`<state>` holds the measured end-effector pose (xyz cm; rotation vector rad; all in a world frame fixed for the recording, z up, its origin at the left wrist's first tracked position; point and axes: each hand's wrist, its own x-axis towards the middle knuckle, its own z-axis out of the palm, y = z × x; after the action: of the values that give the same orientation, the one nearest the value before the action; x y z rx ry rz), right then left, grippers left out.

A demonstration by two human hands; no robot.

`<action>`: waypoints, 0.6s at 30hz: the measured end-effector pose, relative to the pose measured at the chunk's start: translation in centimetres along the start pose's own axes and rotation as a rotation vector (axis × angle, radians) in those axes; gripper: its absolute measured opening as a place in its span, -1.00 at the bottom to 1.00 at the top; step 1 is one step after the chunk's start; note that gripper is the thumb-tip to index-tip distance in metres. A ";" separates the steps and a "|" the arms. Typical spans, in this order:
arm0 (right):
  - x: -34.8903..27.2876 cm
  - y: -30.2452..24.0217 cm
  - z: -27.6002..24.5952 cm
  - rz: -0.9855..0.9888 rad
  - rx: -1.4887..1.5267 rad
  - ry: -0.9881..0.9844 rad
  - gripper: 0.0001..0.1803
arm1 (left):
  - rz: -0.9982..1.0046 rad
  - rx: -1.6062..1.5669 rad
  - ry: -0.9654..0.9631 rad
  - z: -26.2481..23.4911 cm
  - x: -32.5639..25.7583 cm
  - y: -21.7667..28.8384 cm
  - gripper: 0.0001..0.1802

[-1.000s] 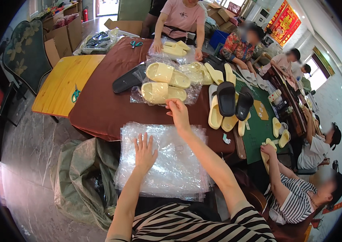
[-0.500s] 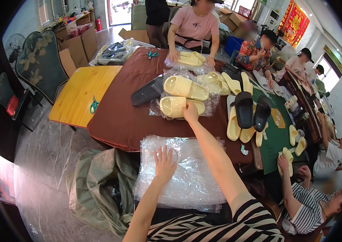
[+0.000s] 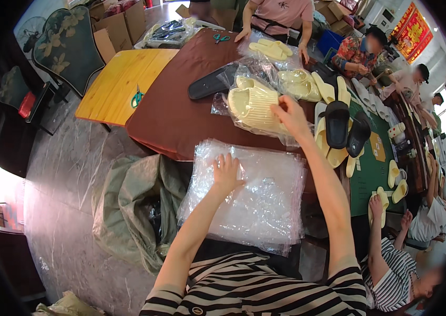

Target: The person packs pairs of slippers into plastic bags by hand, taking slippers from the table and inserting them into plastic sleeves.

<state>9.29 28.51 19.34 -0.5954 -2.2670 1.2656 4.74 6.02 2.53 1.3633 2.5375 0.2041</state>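
My left hand (image 3: 226,175) lies flat with fingers spread on a stack of clear plastic bags (image 3: 260,210) at the table's near edge. With my right hand (image 3: 290,117) I grip a cream slipper (image 3: 252,100) by its ribbed strap side; clear film is around it. It seems raised and tilted, and the second slipper of the pair is largely hidden by it. A black slipper (image 3: 207,84) lies just left of it. Behind it, another cream pair in clear film (image 3: 299,84) rests on the brown cloth (image 3: 175,113).
Cream and black slippers (image 3: 336,124) are heaped to the right, beside a green mat (image 3: 362,184). Scissors (image 3: 137,98) lie on a yellow wooden table (image 3: 112,84). A greenish sack (image 3: 128,205) stands on the floor at left. Co-workers are across the table and along the right.
My right hand has shifted right, bringing the wrapped slippers up and together from side by side. My left hand stays flat on the bags. The whole view has tilted downward.
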 end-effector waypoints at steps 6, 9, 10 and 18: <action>-8.8 -6.4 -2.1 0.016 0.015 -0.060 -0.75 | 0.045 -0.461 0.402 0.7 -1.8 -4.6 -0.48; -13.8 -7.9 -1.0 -0.060 -0.135 -0.007 -0.78 | 0.085 -0.215 0.339 0.5 -3.0 -5.4 -0.50; -15.3 -7.6 -0.2 -0.042 -0.142 -0.016 -0.78 | 0.129 -0.130 0.395 0.8 -3.5 -5.9 -0.56; -24.2 -3.1 5.2 0.095 0.000 -0.153 -0.74 | 0.194 -0.776 0.306 2.4 -3.5 -10.8 -0.74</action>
<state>24.99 9.59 14.98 -0.6332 -2.3869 1.4006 -1.32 -2.88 -1.80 1.2892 2.1230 1.3555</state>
